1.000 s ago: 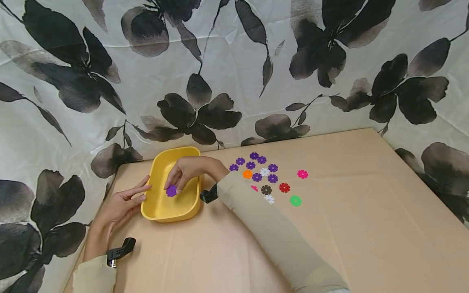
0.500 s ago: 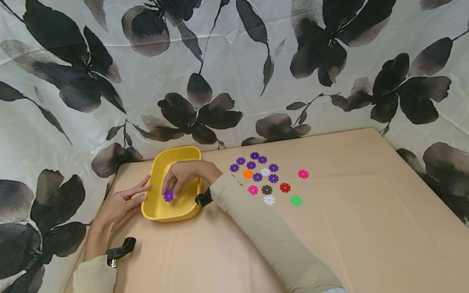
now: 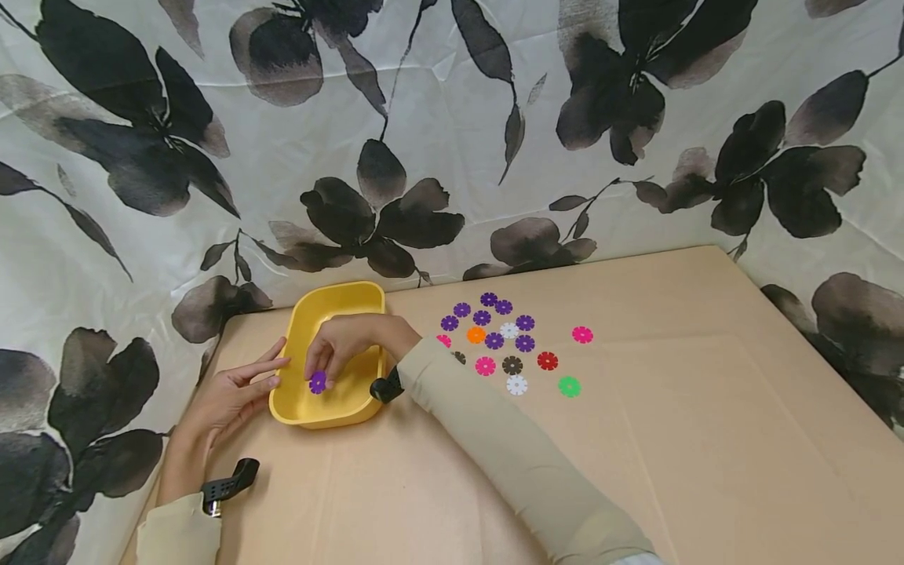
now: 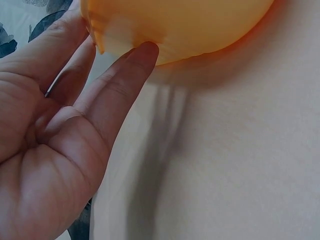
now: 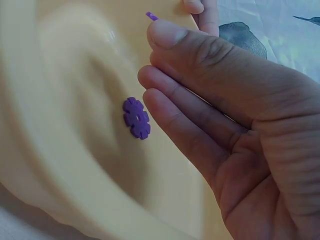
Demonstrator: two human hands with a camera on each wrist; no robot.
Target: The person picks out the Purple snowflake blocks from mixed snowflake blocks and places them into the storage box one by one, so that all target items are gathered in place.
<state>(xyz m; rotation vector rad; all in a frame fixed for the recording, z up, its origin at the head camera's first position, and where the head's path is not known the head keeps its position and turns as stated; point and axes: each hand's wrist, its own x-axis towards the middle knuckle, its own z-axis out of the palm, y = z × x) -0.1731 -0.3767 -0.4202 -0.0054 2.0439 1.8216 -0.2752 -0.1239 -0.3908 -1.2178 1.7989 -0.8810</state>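
A yellow tray [image 3: 346,293] stands at the back left of the table. My left hand [image 3: 235,402] rests straight fingers against its left outer wall; the left wrist view shows the fingertips touching that wall [image 4: 215,30]. Over the tray's inside, my right hand [image 3: 342,345] points its fingers downward. Below its fingertips is a purple notched disc [image 5: 136,118], inside the tray and apart from the fingers. Between thumb and index finger, a sliver of another purple notched disc [image 5: 151,16] shows, mostly hidden behind the thumb.
Right of the tray, several purple discs [image 3: 482,318] lie loosely grouped with orange [image 3: 476,335], white [image 3: 517,384], black [image 3: 512,366], red [image 3: 547,361], pink [image 3: 582,335] and green [image 3: 569,386] ones. A floral cloth [image 3: 452,141] hangs behind the table [image 3: 706,439].
My right hand has shifted slightly left and toward the front inside the tray, and the visible purple disc has moved the same way. The left hand has stayed at the tray.
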